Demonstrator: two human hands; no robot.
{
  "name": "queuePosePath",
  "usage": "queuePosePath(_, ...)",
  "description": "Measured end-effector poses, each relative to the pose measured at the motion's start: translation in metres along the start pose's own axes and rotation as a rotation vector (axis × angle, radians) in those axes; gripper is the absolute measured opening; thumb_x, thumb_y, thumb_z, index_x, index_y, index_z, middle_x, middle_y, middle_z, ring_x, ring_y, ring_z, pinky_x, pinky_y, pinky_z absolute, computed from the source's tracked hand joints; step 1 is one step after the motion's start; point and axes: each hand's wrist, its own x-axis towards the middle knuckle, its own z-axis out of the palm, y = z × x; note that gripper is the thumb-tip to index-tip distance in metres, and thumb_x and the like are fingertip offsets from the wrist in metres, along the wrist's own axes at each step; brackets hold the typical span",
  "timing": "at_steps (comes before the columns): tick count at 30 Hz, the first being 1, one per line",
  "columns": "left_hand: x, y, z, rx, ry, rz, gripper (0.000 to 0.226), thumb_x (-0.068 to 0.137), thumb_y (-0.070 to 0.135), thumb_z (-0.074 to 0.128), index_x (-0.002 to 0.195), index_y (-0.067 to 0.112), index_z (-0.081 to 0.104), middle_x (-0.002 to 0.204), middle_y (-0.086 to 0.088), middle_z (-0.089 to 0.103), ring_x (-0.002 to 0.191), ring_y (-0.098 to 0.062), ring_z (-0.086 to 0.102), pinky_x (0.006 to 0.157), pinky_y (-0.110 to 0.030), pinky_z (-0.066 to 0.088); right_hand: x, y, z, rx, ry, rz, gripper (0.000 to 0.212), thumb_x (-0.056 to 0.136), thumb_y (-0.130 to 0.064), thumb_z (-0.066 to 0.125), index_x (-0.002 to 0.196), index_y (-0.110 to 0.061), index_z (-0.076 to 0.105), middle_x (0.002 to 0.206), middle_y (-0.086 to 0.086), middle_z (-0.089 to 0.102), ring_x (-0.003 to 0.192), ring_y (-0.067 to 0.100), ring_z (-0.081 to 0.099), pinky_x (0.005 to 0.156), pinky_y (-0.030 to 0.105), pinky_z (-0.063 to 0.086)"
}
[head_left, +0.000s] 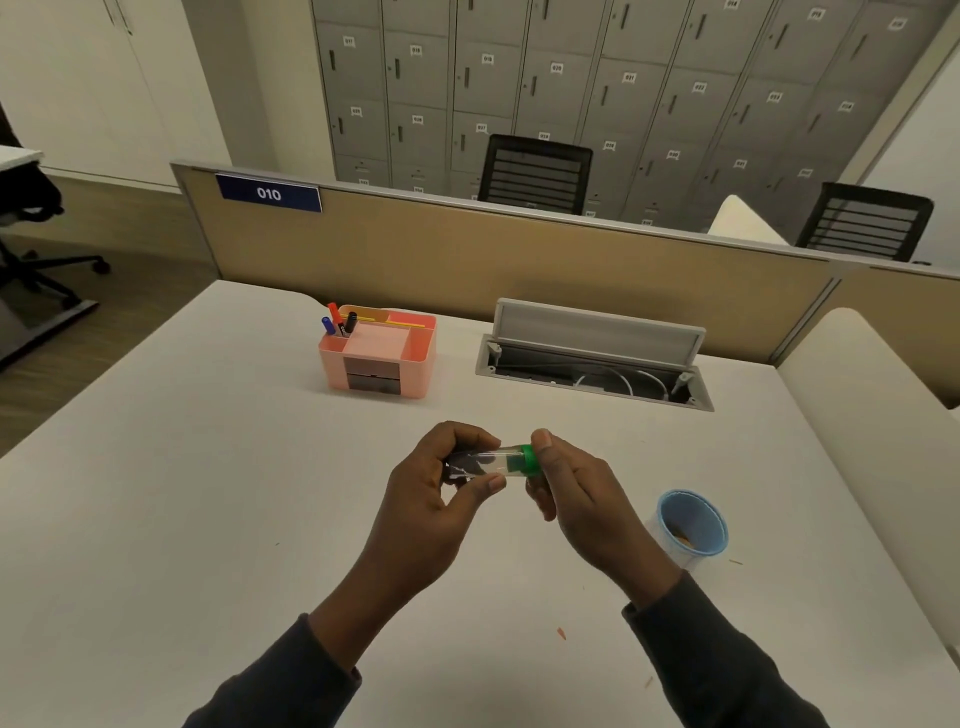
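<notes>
A small clear tube (493, 462) with dark bits inside lies sideways above the white desk (208, 493), held between both hands. My left hand (441, 483) grips its body, fingers curled over the top and thumb beneath. My right hand (566, 483) pinches the green cap (529, 460) at the tube's right end. The far end of the tube is hidden by my left fingers.
A blue-rimmed clear cup (693, 525) stands to the right of my hands. A pink desk organiser (382, 351) with markers sits at the back, beside an open cable hatch (597, 358). A tan partition (519, 244) closes the far edge. Small orange scraps (561, 633) lie nearby.
</notes>
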Motion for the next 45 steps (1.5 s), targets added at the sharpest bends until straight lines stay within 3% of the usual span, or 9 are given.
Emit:
queuePosePath(8,-0.004,-0.001,-0.004,0.068,0.074,0.115,0.018,0.087,0.020,0.074,0.102,0.016,0.064,0.100,0.009,0.072,0.098,-0.010,0.071,0.080,-0.020,0.060,0.005,-0.004,0.022,0.009,0.083,0.157,0.058,0.091,-0.063,0.027,0.063,-0.022,0.055,0.055,-0.007,0.052,0.052,0.004,0.050,0.054,0.017,0.043)
queuePosePath(13,0.000,0.004,-0.004,0.130,0.084,0.195,0.016,0.086,0.023,0.071,0.098,0.023,0.060,0.096,0.007,0.071,0.095,-0.002,0.067,0.075,-0.005,0.050,0.008,-0.002,0.034,0.021,0.076,0.189,0.068,0.091,-0.062,0.023,0.066,-0.011,0.059,0.060,0.003,0.056,0.055,0.006,0.051,0.060,0.026,0.046)
queuePosePath(19,0.014,-0.008,-0.012,0.155,0.045,0.129,0.020,0.087,0.024,0.075,0.103,0.024,0.064,0.096,0.020,0.067,0.090,-0.004,0.065,0.069,-0.010,0.050,0.021,0.005,0.042,0.151,0.155,0.197,0.052,0.090,-0.059,0.031,0.065,-0.022,0.058,0.060,-0.005,0.055,0.054,0.002,0.053,0.057,0.017,0.047)
queuePosePath(25,0.028,-0.033,-0.037,0.171,0.105,0.030,0.027,0.091,0.015,0.071,0.117,0.020,0.067,0.100,0.009,0.071,0.092,-0.006,0.065,0.072,-0.008,0.051,0.038,0.011,0.050,0.178,0.190,0.157,0.039,0.091,-0.051,0.035,0.081,-0.023,0.059,0.074,0.001,0.059,0.063,0.008,0.057,0.059,0.011,0.048)
queuePosePath(29,0.041,-0.042,-0.056,0.347,0.015,0.117,0.023,0.092,0.015,0.070,0.114,0.018,0.069,0.095,0.008,0.066,0.087,-0.011,0.063,0.072,-0.016,0.050,0.048,0.017,0.057,0.157,0.113,0.126,0.040,0.094,-0.050,0.034,0.085,-0.020,0.058,0.071,-0.002,0.054,0.056,0.001,0.052,0.054,0.012,0.044)
queuePosePath(35,0.075,-0.061,-0.073,0.716,-0.148,0.223,0.028,0.095,0.021,0.066,0.122,0.019,0.063,0.111,0.002,0.066,0.099,-0.015,0.059,0.084,-0.019,0.043,0.069,0.030,0.070,0.164,0.070,0.120,0.039,0.093,-0.053,0.035,0.086,-0.022,0.057,0.066,-0.002,0.055,0.054,0.001,0.051,0.054,0.013,0.045)
queuePosePath(40,0.118,-0.092,-0.088,0.675,-0.119,0.082,0.027,0.095,0.018,0.066,0.121,0.016,0.065,0.120,-0.005,0.070,0.106,-0.019,0.064,0.089,-0.021,0.045,0.089,0.053,0.088,0.128,0.116,0.237,0.041,0.095,-0.065,0.029,0.100,-0.034,0.055,0.085,-0.004,0.071,0.074,0.007,0.068,0.065,0.025,0.054)
queuePosePath(43,0.154,-0.119,-0.102,0.650,-0.030,-0.019,0.026,0.097,0.010,0.062,0.122,0.011,0.067,0.123,-0.011,0.070,0.110,-0.025,0.065,0.093,-0.025,0.047,0.084,0.080,0.105,-0.035,0.097,0.232,0.049,0.090,-0.075,0.030,0.109,-0.037,0.054,0.104,-0.008,0.068,0.089,-0.001,0.064,0.072,0.011,0.046)
queuePosePath(45,0.178,-0.136,-0.110,0.690,0.000,-0.064,0.025,0.099,0.008,0.057,0.122,0.009,0.068,0.124,-0.013,0.070,0.111,-0.028,0.065,0.096,-0.030,0.050,0.069,0.110,0.117,-0.231,0.048,0.212,0.063,0.090,-0.073,0.034,0.130,-0.028,0.052,0.127,-0.003,0.063,0.112,0.005,0.060,0.089,0.016,0.045)
